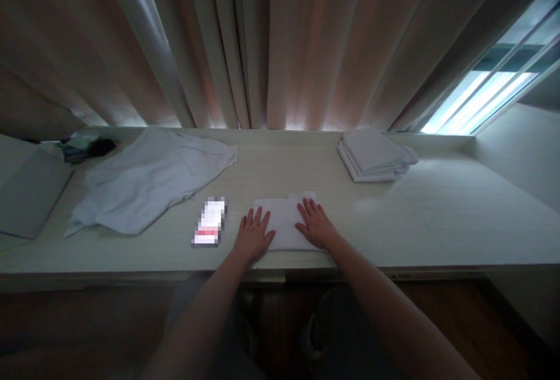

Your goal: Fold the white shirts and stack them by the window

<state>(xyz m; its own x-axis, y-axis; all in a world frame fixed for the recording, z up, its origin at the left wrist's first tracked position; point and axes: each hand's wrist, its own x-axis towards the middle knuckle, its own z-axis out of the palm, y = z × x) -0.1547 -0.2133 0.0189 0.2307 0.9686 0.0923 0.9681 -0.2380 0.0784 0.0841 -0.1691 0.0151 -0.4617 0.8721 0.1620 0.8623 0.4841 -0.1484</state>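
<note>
At the left end of the pale table (131, 254), a grey-white panel (35, 193) is cut off by the frame; just beyond it lies a dark bundle (101, 146), too dim to make out. Next, a rumpled white cloth (149, 181) spreads before the curtain (306, 47), its outline confused by folds. Nearer the front edge lies a phone (211, 220), its lit screen reduced to coarse blocks. My left hand (254, 233) rests palm down, fingers spread wide, covering the left side of a folded white cloth (286, 228), which lies at the table's front edge directly before me. My right hand (317, 225) lies flat and equally wide on its right side, concealing part of that edge; the number of layers I cannot tell. Farther right and back sits a folded stack (374, 155), its inner layers hidden. Rightmost, a window (485, 88) is partly curtained and blurred by glare.
</note>
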